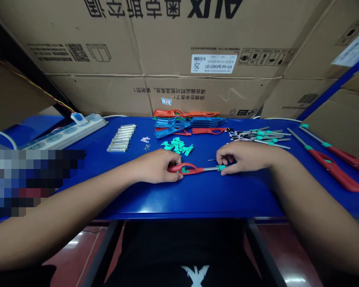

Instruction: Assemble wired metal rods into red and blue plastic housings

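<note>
Left hand [157,166] is pinching the red handle of a long-nose lighter [185,168] lying across the blue desk [227,195], and right hand [242,157] is pinched on its green-collared metal tip, with a pile of loose green plastic parts [177,146] just behind.

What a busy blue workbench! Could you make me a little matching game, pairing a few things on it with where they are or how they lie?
Things:
1. Power strip
2. Metal tubes
3. Teal plastic parts
4. Red long-nosed lighter

Places:
A. Held between the left hand and right hand
B. Loosely heaped just beyond the left hand
C. Lined up side by side on the blue table
D. At the table's far left, with a plug in it

Pairs: 1-D, 2-C, 3-B, 4-A
</note>
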Motion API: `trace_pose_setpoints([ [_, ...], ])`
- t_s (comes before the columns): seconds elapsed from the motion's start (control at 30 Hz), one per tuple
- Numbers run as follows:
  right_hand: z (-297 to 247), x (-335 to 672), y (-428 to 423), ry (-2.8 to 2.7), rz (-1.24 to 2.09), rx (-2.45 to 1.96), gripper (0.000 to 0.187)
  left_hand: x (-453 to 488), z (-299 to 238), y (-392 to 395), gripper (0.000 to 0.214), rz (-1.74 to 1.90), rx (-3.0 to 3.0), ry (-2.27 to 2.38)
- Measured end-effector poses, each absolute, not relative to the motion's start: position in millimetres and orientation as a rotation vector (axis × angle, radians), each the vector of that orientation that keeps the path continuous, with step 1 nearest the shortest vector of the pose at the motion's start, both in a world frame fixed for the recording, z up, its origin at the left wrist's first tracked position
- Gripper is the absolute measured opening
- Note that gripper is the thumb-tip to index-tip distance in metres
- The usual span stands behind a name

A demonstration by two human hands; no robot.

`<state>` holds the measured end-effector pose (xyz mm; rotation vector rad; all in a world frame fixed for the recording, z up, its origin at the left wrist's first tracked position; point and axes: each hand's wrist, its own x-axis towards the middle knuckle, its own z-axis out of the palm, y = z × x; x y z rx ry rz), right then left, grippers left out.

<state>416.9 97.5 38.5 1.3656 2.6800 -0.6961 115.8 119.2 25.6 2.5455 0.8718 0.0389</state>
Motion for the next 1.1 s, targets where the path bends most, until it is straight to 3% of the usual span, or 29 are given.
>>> trace_pose_setpoints([
  [0.2,38.3,406.3,92.5,2.799,-0.563,1.208,0.010,115.4,28.6,115.1,0.024,0.139,2.615,0.726],
  [0.37,37.1,398.2,89.8,2.907,-0.503,1.126,0.025,115.3,26.0,112.6,0.036,0.314,2.699,0.794],
  [0.57,42.8,388.0,86.0,2.959,-0.154,1.192,0.025,110.2,32.8,106.2,0.036,0.494,2.856,0.990],
  [0.9,37.3,377.7,82.5,2.925,0.406,1.348,0.036,108.1,32.3,106.0,0.038,0.801,3.219,0.907],
  [1.1,28.9,354.2,75.7,2.907,0.500,1.243,0.038,113.2,30.6,94.7,0.030,0.946,3.400,0.740],
])
